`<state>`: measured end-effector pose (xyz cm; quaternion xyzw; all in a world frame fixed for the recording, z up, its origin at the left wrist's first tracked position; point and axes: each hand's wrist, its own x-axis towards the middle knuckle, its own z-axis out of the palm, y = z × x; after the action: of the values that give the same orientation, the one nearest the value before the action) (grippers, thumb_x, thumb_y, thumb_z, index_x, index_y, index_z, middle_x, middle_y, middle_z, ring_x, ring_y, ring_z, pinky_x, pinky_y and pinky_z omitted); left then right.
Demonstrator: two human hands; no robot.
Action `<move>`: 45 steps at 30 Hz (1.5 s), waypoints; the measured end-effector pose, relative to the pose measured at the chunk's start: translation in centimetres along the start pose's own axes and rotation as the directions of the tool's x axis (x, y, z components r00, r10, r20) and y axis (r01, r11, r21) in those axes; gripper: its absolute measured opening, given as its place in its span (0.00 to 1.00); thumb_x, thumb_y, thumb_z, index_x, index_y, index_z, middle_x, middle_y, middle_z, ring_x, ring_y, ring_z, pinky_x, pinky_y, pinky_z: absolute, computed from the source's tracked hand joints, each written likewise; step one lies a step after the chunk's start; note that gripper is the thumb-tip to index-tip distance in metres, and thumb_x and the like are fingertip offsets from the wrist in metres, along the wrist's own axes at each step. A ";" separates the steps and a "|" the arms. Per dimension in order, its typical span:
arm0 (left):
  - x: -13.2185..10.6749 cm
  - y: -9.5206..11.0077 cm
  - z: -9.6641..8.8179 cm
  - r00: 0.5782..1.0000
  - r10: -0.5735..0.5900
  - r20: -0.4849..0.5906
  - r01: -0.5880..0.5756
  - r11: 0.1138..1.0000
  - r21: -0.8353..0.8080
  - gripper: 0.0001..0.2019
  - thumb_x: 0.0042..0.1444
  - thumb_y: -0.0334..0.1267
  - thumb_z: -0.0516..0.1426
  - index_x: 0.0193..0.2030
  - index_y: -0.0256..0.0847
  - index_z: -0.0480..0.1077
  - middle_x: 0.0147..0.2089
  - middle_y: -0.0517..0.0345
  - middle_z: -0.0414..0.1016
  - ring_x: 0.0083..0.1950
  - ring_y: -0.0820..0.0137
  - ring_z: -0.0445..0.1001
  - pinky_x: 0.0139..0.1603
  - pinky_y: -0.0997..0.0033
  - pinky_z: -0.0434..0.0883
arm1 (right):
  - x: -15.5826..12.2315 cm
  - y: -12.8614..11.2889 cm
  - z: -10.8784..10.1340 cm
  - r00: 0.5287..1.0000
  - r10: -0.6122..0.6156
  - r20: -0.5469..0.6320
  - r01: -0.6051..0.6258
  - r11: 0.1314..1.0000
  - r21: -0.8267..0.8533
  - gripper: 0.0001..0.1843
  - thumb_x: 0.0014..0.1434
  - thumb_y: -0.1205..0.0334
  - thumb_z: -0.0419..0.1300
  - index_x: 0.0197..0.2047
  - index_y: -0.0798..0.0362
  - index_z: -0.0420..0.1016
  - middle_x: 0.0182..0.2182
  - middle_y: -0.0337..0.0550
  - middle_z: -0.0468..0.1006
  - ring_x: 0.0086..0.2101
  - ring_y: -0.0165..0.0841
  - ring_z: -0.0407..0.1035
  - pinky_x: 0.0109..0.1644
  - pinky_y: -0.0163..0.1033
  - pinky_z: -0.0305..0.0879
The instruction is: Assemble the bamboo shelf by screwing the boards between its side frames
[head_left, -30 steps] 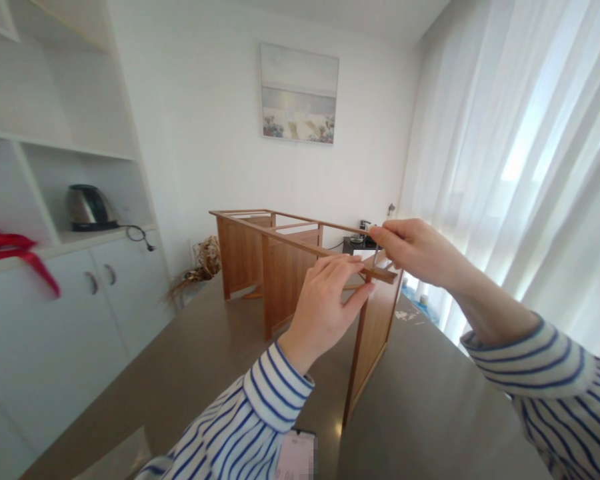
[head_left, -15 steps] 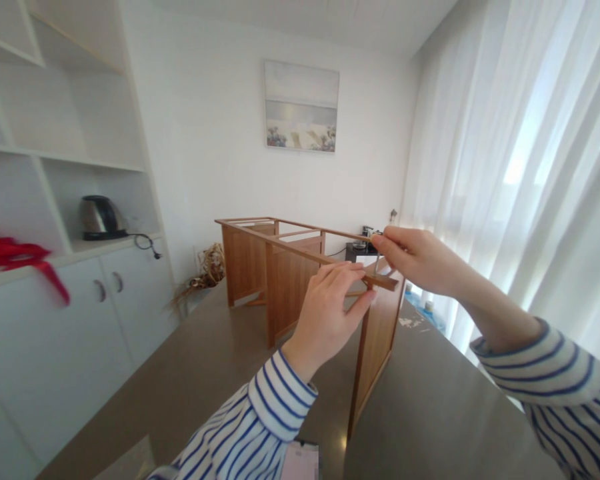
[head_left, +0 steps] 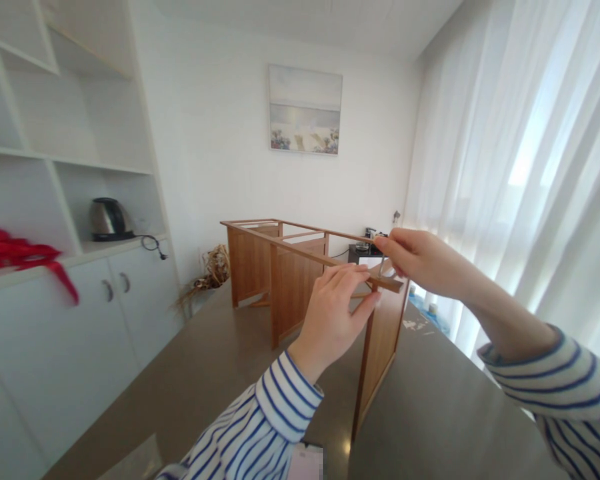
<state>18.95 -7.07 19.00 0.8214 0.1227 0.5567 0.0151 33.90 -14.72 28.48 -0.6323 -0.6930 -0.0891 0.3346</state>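
A wooden shelf frame (head_left: pixel 300 287) with upright panels lies on its side on the table. My left hand (head_left: pixel 330 317) is closed around the near end of its long top rail (head_left: pixel 389 285), fingers over the wood and thumb below. Just to the right, my right hand (head_left: pixel 423 260) pinches a thin metal hex key (head_left: pixel 382 267). The key's shaft points down onto the rail close to its end; its tip is too small to make out.
The grey-brown table (head_left: pixel 215 400) bears a clear plastic bag (head_left: pixel 135 460) and a pinkish sheet (head_left: pixel 306 463) near the front. White cabinets (head_left: pixel 90 347) with a kettle (head_left: pixel 111 219) and red ribbon (head_left: pixel 17 253) stand left. Curtains (head_left: pixel 480 167) hang right.
The view has shifted slightly, so everything sits a little further right. Both hands keep their places on the rail and the hex key, whose shaft now appears slightly more tilted.
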 end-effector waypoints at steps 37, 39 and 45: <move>-0.1 0.1 0.1 1.000 -0.006 -0.009 0.006 1.000 0.019 0.10 0.58 0.38 0.58 0.47 0.43 0.67 0.52 0.54 0.74 0.56 0.62 0.68 0.55 0.54 0.66 | -0.2 -0.2 -0.5 0.991 -0.109 -0.072 0.084 0.954 -0.289 0.21 0.64 0.49 0.46 0.23 0.50 0.57 0.18 0.36 0.64 0.21 0.30 0.58 0.26 0.37 0.44; -0.1 0.0 0.1 1.000 -0.007 -0.013 0.007 1.000 0.025 0.11 0.57 0.38 0.58 0.47 0.43 0.67 0.53 0.54 0.74 0.56 0.63 0.68 0.55 0.55 0.66 | -0.2 -0.4 -0.6 0.992 -0.095 -0.082 0.065 0.947 -0.313 0.21 0.64 0.49 0.46 0.22 0.50 0.58 0.18 0.37 0.63 0.21 0.30 0.57 0.26 0.37 0.43; -0.1 0.0 0.1 1.000 -0.015 -0.007 0.015 1.000 0.020 0.11 0.58 0.38 0.57 0.47 0.43 0.67 0.53 0.54 0.73 0.56 0.62 0.67 0.55 0.54 0.66 | -0.3 -0.7 0.0 0.990 -0.051 -0.129 0.004 0.940 -0.342 0.21 0.64 0.48 0.45 0.23 0.50 0.59 0.18 0.38 0.64 0.20 0.30 0.56 0.26 0.37 0.42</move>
<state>18.98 -7.12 18.89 0.8186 0.1346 0.5583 0.0104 33.25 -15.06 28.53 -0.6633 -0.6515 -0.2552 0.2654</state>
